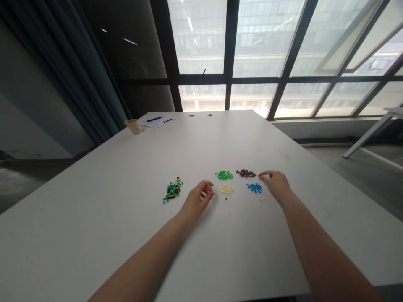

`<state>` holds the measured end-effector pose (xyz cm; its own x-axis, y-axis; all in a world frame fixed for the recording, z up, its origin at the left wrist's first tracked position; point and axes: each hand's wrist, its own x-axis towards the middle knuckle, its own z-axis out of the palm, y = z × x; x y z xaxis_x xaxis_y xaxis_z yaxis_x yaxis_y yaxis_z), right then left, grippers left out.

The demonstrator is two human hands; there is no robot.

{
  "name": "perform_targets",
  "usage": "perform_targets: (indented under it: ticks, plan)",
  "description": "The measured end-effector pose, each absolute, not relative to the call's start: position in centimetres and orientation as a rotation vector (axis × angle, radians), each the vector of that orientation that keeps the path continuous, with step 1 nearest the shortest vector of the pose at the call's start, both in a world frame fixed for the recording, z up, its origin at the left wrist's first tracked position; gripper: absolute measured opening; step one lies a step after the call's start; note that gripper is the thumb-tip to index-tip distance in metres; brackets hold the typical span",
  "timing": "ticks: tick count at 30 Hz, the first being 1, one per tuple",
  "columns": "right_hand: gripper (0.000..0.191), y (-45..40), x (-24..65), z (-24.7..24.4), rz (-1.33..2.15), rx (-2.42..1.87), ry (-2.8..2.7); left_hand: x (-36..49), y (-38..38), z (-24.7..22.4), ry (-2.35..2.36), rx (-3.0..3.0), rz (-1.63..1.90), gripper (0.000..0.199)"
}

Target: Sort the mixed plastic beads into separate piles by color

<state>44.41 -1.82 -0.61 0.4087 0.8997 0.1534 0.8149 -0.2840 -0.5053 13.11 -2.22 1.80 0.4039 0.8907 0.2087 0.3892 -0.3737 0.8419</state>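
My right hand (274, 181) pinches a small brown piece at the right end of the brown pile (246, 173). Just below that pile lies a blue pile (255, 188). My left hand (199, 195) hovers low over the table with its fingers curled but apart, holding nothing visible. It is between a mixed pile (173, 190) of coloured pieces on the left and a cream pile (226, 189) on the right. The green pile (224, 175) sits above the cream one. A few yellow pieces (262, 200) lie below the blue pile, and one dark piece (226, 199) lies below the cream pile.
On the white table (132, 209), a paper cup (133, 126) stands at the far left edge beside papers (147, 125) and a blue pen (154, 119). Windows rise behind the table's far edge. Another white table (365, 136) stands at the far right.
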Motion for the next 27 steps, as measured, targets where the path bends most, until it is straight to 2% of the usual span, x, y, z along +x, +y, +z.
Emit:
perform_targets:
  ticks: [21, 27]
  plan:
    - [0.027, -0.3, 43.4, -1.8, 0.124, -2.24, -1.386, 13.2, -1.7, 1.4, 1.128, 1.988, 0.89, 0.017]
    - [0.029, -0.9, 43.7, -1.3, 0.092, -2.102, -1.313, 10.2, 0.8, 2.7, 1.396, 1.877, 1.209, 0.02]
